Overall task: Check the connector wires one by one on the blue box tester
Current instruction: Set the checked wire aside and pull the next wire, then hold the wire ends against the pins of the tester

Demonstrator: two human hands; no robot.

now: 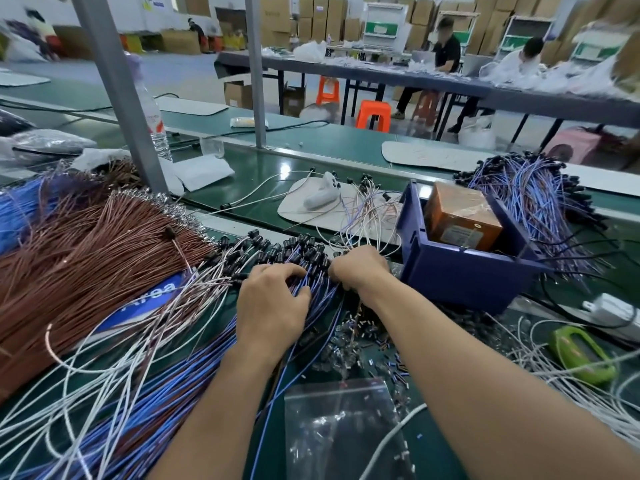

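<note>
Head: connector wires (325, 306) under left hand (272, 306)

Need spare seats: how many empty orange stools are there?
2: left stool by the far table, right stool nearer the camera. Others may hide behind the seated person.
</note>
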